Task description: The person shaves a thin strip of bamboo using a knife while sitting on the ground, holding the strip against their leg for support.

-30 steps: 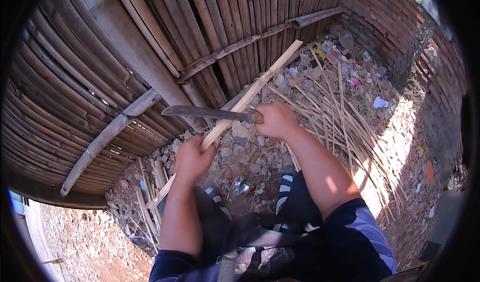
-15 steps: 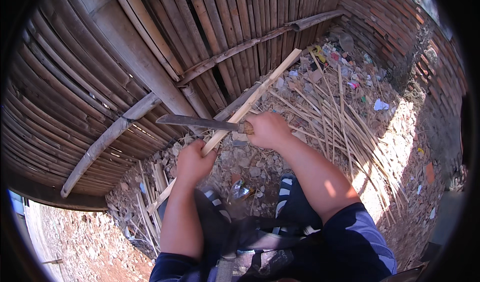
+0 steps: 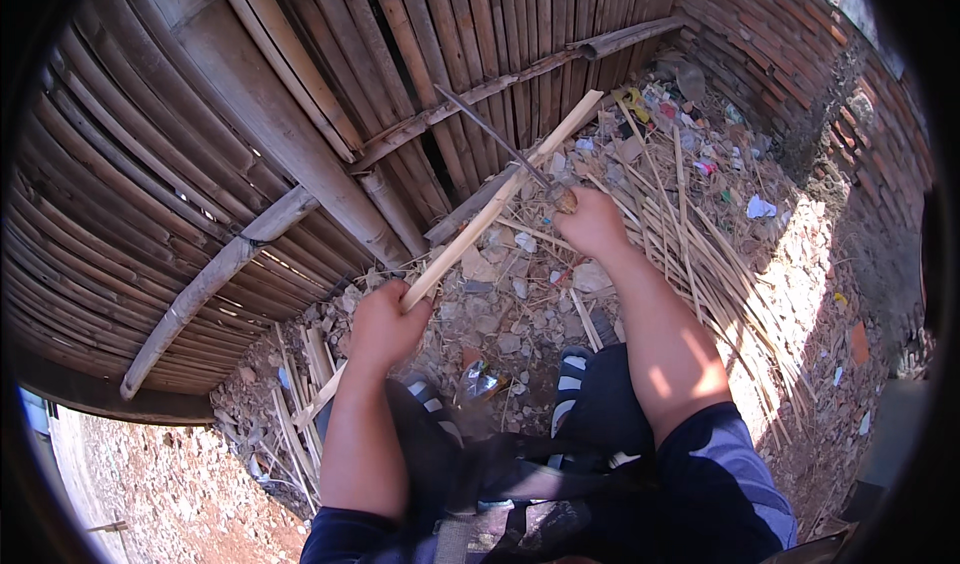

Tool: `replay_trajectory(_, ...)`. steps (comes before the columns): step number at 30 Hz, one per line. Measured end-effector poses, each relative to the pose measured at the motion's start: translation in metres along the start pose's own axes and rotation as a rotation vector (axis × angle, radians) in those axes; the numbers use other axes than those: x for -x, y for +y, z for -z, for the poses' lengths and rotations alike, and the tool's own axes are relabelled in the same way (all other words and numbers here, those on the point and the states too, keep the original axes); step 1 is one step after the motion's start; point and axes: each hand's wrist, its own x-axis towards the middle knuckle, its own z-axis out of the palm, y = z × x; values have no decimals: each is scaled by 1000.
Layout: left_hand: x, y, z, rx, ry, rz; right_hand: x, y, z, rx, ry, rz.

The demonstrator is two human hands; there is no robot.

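My left hand is wrapped round a long pale bamboo strip, which slants from the lower left up to the far right. In my right hand is the wooden handle of a machete. Its narrow dark blade points up and to the left, seen nearly edge-on. The blade crosses the strip in its upper part; whether it touches the wood I cannot tell. On the ground right of my right arm lies a spread of thin split bamboo sticks.
A bamboo slat wall with thick poles rises ahead and to the left. At the right stands a brick wall. Stones and litter cover the ground. More bamboo pieces lie left of my left forearm.
My right hand has moved away and to the right, along the strip. The machete blade has turned from pointing left to pointing up-left. My left hand and the strip have barely moved.
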Motion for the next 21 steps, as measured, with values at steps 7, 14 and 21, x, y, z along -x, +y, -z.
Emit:
replay_trajectory(7,5,-2,2,19,20,38,42,-63,-11,265,-274,373)
replay_trajectory(14,5,14,12,57,33,9,15,-31,9,119,-277,116)
replay_trajectory(21,2,-4,2,70,57,15,30,-47,-7,214,-202,206)
